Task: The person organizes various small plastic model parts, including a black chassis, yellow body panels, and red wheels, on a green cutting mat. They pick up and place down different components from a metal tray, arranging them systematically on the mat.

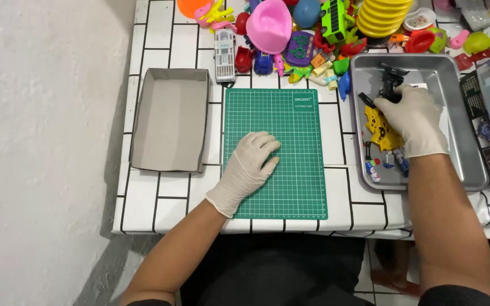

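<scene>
On the far left of the tiled table sits a grey cardboard box, and next to it the left hand lies flat and open on the green cutting mat, holding nothing. Over in the metal tray, the right hand grasps a black and yellow toy. I think a loose little piece could drop off if that toy gets lifted quickly.

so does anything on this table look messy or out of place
Mostly the back edge: a jumbled heap of plastic toys lies piled and overlapping, some tipped on their sides. By contrast the green cutting mat and the grey cardboard box sit square. Loose toy parts lie scattered in the metal tray.
</scene>
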